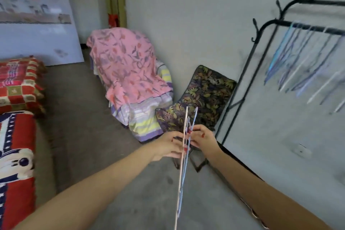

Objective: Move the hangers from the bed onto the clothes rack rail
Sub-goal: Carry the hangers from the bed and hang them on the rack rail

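Both forearms bare, no sleeves; red nail polish on left hand [169, 145] & right hand [202, 137].

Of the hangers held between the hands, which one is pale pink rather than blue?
The leftmost hanger, nearest the left hand; the ones beside it toward the right hand are light blue.

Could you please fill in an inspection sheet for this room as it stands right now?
Surface: bare grey concrete floor.
Job's things: a few thin hangers held edge-on between both hands; more hangers already on the black rack rail.
Clutter: chair under pink cloth; floral folding chair.
Grippers: left hand and right hand both pinch the held hangers.
Cables: nothing seen.
Surroundings: bed with red patterned covers; grey wall.
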